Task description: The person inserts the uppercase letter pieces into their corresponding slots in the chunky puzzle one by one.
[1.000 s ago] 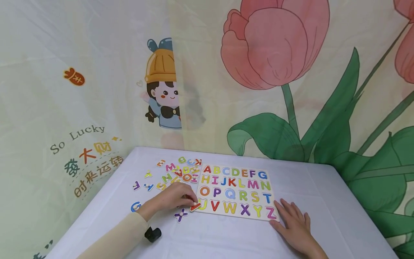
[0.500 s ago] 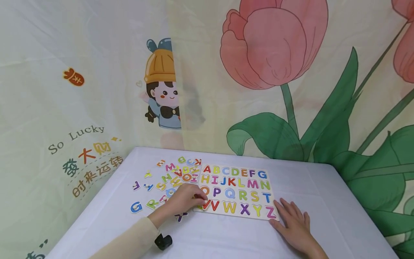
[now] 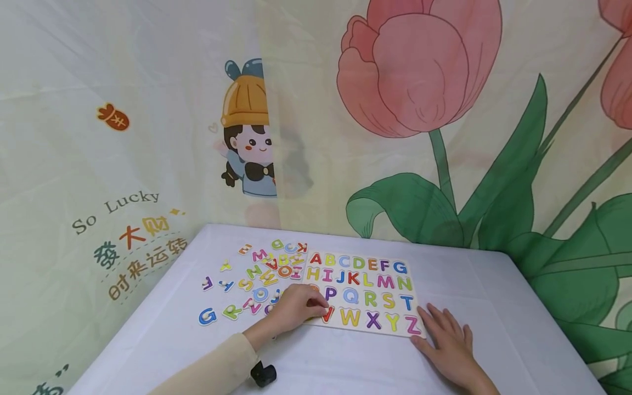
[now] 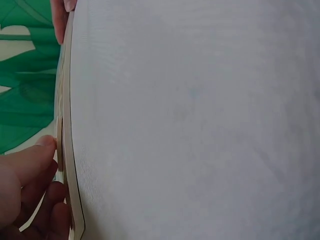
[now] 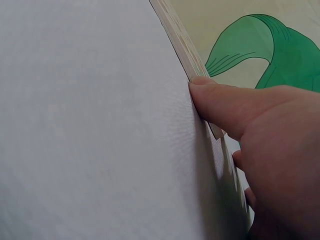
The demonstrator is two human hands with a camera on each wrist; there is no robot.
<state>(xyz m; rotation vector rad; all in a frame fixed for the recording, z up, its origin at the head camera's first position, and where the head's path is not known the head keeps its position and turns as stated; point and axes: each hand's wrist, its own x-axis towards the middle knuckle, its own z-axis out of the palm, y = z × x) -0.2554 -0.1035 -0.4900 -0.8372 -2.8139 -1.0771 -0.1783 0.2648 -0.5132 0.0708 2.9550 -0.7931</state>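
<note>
My left hand (image 3: 296, 308) pinches a red letter V piece (image 3: 326, 315) over the bottom row of the alphabet board (image 3: 357, 329), at the printed red V. From the left wrist view, the letter piece (image 4: 59, 145) shows edge-on as a thin wooden strip between thumb and fingers, close to the board's surface; whether it sits in its recess cannot be told. My right hand (image 3: 448, 341) rests at the board's lower right corner beside the Z, fingers spread. Its thumb (image 5: 220, 100) presses the board's edge in the right wrist view.
Left of the board lie several loose letter pieces, among them a blue G (image 3: 207, 316), a green R (image 3: 231, 311) and a purple F (image 3: 207, 283). Some overlap near the board's upper left. A black device (image 3: 264, 374) hangs at the left wrist. A printed curtain (image 3: 316, 109) stands behind the table.
My left hand has carried the red V rightward from the board's lower left corner, past the U, to the printed V. The right hand has stayed at the board's corner.
</note>
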